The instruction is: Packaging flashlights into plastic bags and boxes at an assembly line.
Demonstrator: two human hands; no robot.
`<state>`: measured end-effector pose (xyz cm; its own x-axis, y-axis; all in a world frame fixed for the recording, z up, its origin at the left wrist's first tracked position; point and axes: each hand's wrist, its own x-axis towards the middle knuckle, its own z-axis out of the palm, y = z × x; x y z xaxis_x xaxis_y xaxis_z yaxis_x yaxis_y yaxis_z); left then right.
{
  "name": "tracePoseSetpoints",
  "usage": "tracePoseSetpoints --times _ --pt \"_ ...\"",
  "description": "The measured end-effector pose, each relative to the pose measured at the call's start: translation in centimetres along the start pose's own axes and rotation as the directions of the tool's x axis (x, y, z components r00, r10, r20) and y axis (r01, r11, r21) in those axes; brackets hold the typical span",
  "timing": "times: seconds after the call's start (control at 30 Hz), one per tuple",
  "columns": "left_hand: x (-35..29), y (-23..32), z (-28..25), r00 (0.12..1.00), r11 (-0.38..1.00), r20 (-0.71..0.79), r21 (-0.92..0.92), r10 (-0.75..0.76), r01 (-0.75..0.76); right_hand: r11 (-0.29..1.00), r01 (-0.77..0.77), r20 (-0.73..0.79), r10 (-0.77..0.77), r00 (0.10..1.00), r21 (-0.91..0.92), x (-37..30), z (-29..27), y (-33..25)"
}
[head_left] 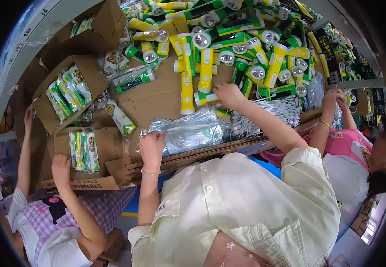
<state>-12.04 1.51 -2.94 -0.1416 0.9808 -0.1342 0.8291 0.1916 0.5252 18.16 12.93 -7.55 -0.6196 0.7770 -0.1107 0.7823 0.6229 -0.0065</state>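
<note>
My left hand [151, 144] is at the left end of a stack of clear plastic bags [193, 135], its fingers closed on the edge of a bag. My right hand [229, 95] reaches out over the table, with its fingers closed around the end of a green and yellow flashlight [205, 98] that lies on its side. Just beyond it, a yellow flashlight [206, 71] points lamp upward on the cardboard. White cables [266, 116] lie bundled below my right forearm. A bagged flashlight [134, 80] rests to the left.
A large heap of flashlights [246, 40] covers the far side. Open cartons [99, 73] with bagged flashlights stand at left, near a co-worker's hand [61, 169]. Another co-worker's hand [331, 100] is at right. A cardboard edge [228, 149] runs along the front.
</note>
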Motion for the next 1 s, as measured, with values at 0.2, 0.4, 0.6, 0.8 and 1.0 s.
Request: tracePoseSetpoints --times 0.2,0.4,0.6,0.8,1.0 --pt "0.2 0.3 0.1 0.999 0.999 0.043 0.032 0.001 -0.003 0.579 -0.331 0.079 0.416 0.906 0.745 0.9 -11.3 -3.2" --pt "0.9 3.2 0.1 0.997 0.988 0.077 -0.156 -0.001 0.013 0.648 0.251 -0.301 -0.035 0.953 0.719 0.1 -5.6 -8.2" --pt "-0.3 1.4 1.3 0.984 0.954 0.079 -0.271 0.158 -0.132 0.772 0.320 -0.268 -0.200 0.942 0.549 0.1 -4.2 -9.9" --pt "-0.1 1.6 1.2 0.983 0.962 0.181 -0.259 -0.043 0.090 0.554 0.248 -0.295 -0.005 0.956 0.795 -0.5 -4.6 -9.8" --pt "-0.7 1.8 1.3 0.980 0.956 0.154 -0.244 -0.129 0.165 -0.774 0.293 0.144 0.440 0.886 0.562 1.5 -7.8 -7.6"
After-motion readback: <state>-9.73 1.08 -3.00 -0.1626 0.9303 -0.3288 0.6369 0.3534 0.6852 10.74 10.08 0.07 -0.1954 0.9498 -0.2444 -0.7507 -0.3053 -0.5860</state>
